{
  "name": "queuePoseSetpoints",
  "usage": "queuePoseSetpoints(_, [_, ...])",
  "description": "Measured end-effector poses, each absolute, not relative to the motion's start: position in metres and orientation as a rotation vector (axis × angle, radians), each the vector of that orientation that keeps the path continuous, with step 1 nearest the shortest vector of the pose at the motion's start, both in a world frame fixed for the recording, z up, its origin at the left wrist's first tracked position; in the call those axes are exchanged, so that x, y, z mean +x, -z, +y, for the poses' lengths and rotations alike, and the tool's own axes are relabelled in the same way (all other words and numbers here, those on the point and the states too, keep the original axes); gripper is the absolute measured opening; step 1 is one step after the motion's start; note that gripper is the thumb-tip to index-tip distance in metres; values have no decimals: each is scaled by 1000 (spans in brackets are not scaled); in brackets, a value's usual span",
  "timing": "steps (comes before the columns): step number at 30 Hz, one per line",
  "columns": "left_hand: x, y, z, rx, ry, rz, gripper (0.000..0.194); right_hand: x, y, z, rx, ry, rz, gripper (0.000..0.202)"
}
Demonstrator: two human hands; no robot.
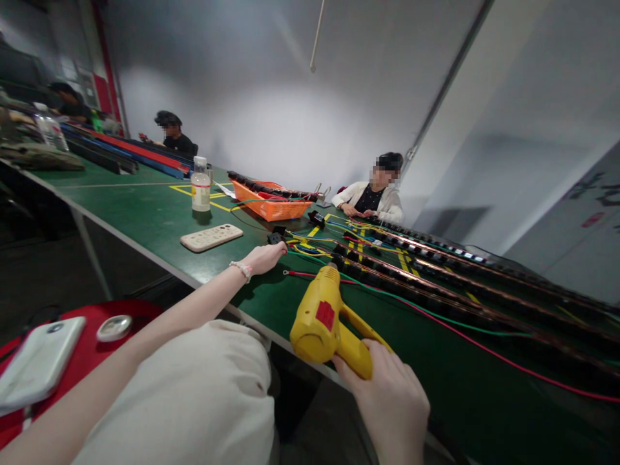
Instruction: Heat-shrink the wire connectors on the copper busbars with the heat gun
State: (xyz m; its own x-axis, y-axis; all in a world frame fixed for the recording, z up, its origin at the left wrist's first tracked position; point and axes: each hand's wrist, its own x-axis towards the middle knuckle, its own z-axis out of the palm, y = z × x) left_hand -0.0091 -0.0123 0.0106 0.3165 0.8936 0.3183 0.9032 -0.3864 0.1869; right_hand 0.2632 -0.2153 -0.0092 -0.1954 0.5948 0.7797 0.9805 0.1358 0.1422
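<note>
My right hand is wrapped round the handle of a yellow heat gun, whose nozzle points away over the wires. A bracelet is on my left wrist; my left hand reaches over the table with its fingers closed at a small black connector. Blue, yellow and green wires run from the connector area to the long copper and black bars. Between my hands lies a red wire with a ring terminal at its end.
On the green table are a beige phone, a bottle and an orange basket. A person sits across the table. A red stool holds a white phone.
</note>
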Motion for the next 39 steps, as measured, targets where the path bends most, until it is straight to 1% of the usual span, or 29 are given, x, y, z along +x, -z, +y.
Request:
queuePoseSetpoints(11, [-9, -11, -11, -2535, 578, -1714, 28, 226, 14, -199, -1448, 748, -1926, 53])
queuePoseSetpoints(17, [-8, -15, -14, -2562, 504, -1730, 21, 209, 17, -195, -1407, 673, -1951, 57])
queuePoseSetpoints(23, [-7, -19, -20, -2596, 527, -1750, 18, 207, 19, -194, -1379, 658, -1941, 56])
queuePoseSetpoints(29, [-9, -15, -15, -2618, 564, -1732, 21, 208, 18, -193, -1360, 629, -1911, 56])
queuePoseSetpoints(34, [-12, -5, -1, -2571, 627, -1794, 29, 211, 18, -195, -1360, 616, -1892, 57])
queuePoseSetpoints(39, [-13, -2, 2, -2575, 718, -1736, 29, 220, 17, -196, -1369, 634, -1881, 56])
